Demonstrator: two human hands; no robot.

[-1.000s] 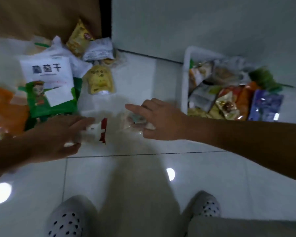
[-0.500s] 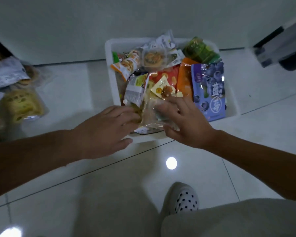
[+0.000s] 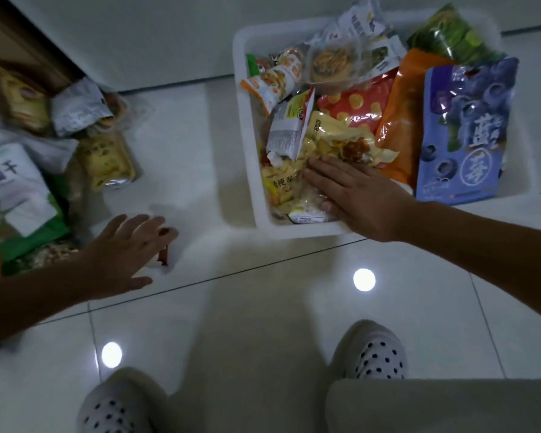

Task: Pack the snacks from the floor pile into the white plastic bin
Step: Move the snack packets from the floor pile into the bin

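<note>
At the near-left corner of the white plastic bin (image 3: 246, 135), a clear packet (image 3: 306, 212) is pressed down under the flat, straight-fingered right hand (image 3: 356, 198), probably to seat it among the snacks. On the floor (image 3: 263, 307) beside the pile (image 3: 22, 189), a small red-and-white packet (image 3: 164, 254) is covered by the spread left hand (image 3: 128, 248); no closed grip is seen. Against half a second earlier, the left hand is no longer at the bin, and the clear packet is no longer pinched.

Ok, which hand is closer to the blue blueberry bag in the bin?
Right. The right hand lies flat on snacks in the white bin, just beside the blueberry bag. The left hand is outside the bin, over a small red-and-white packet by the pile.
</note>
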